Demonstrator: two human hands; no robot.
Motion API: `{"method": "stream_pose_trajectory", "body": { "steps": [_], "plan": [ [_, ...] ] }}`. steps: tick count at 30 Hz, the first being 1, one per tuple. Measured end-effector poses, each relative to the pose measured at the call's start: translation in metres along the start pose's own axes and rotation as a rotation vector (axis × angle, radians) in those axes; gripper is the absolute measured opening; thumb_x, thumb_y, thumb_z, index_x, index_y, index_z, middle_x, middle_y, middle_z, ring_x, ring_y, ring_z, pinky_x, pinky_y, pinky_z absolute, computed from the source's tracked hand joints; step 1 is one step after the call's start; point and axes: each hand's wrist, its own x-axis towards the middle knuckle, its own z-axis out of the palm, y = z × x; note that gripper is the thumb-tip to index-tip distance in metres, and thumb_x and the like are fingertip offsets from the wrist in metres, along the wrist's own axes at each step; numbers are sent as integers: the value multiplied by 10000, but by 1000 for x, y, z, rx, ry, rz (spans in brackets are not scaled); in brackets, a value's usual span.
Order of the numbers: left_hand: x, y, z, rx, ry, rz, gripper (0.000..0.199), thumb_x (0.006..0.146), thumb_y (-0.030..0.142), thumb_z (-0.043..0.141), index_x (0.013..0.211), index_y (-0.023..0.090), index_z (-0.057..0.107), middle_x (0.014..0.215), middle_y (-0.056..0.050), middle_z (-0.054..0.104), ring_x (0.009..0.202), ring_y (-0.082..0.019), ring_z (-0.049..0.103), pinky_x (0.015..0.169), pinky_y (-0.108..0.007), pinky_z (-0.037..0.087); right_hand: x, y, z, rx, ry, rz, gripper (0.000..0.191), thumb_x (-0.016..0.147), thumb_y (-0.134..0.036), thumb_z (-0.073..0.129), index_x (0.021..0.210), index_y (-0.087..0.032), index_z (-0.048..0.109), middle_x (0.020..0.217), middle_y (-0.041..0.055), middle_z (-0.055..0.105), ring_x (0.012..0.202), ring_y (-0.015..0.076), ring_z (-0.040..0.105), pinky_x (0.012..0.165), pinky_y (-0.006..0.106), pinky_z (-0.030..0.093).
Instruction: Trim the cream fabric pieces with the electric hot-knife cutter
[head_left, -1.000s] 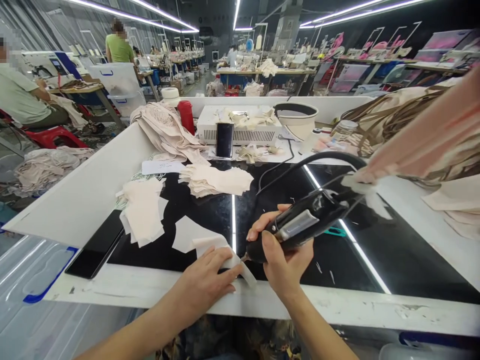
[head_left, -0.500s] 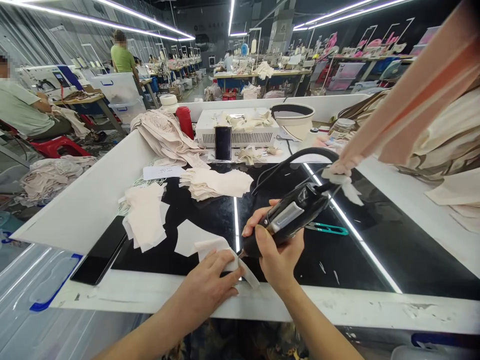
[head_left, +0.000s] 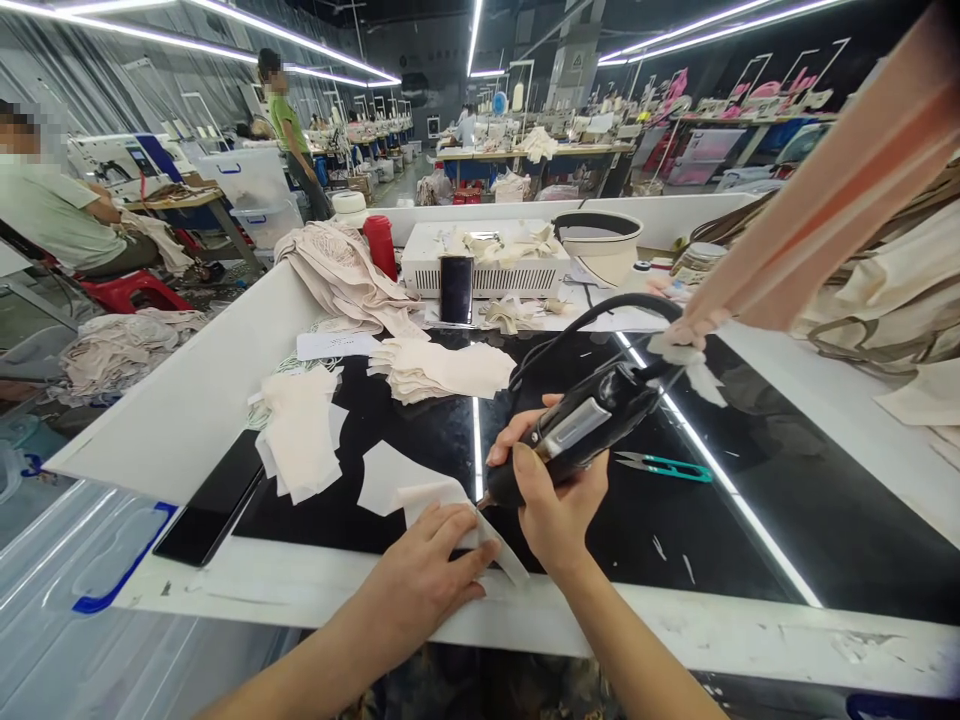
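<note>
In my right hand (head_left: 559,490) is a black corded hand tool (head_left: 581,425) with a silver plate on its side. Its narrow tip points down and left, at the edge of a pale fabric piece (head_left: 386,480). My left hand (head_left: 439,560) presses that piece on the black glossy worktop (head_left: 652,570), fingers and thumb close together. A folded flap and a narrow strip of the cloth run by the fingers; part is hidden under the hand. Teal thread snips (head_left: 667,467) lie to the right of the tool.
Pale fabric stacks (head_left: 450,370) and cut pieces (head_left: 300,430) lie behind and left, beside a dark phone (head_left: 210,500). A white vented box (head_left: 487,265) stands at the back. Peach cloth (head_left: 810,200) hangs at the right, by the tool's cable (head_left: 600,310). Co-workers sit and stand beyond.
The view has shifted slightly, so the bench appears farther right. The tool tip stays at the fabric's edge. A co-worker in green has turned and stands more upright.
</note>
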Motion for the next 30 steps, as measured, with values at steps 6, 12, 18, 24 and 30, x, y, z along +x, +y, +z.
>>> {"method": "stream_pose_trajectory", "body": {
  "steps": [6,12,18,24,30],
  "plan": [
    [-1,0,2,-30,15,-11,551,872,250,862,1343,171,588,1303,-146,588,1267,-329,584,1103,-530,543,1,4,2,19,-27,-6,385,888,-225,753,1197,-286,531,854,-50,678,624,119,640,585,265,570],
    [-4,-1,18,14,134,-2,523,882,408,858,1286,184,613,1222,-126,621,1213,-304,609,1095,-473,545,-1,6,-3,-26,13,63,349,907,-231,762,1185,-280,556,800,-40,689,614,139,655,596,280,582],
    [0,-25,37,78,168,50,212,1061,332,601,1227,203,627,1100,-62,690,951,-180,683,904,-262,612,0,9,-5,-34,17,119,378,875,-295,808,1176,-272,581,796,-22,695,630,165,660,595,300,567],
    [-2,-43,11,45,125,25,101,1040,168,547,1101,174,626,1156,-42,723,1162,-179,659,1079,-283,543,5,3,-13,-52,20,131,404,878,-318,812,1196,-259,570,833,-21,683,646,161,663,687,338,572],
    [3,-26,-5,186,-23,-138,171,1011,74,592,1138,188,612,1166,-52,681,1024,-206,652,924,-315,579,10,-11,-33,-50,0,58,382,871,-297,808,1177,-262,581,793,-21,683,602,168,652,618,353,575]
  ]
}}
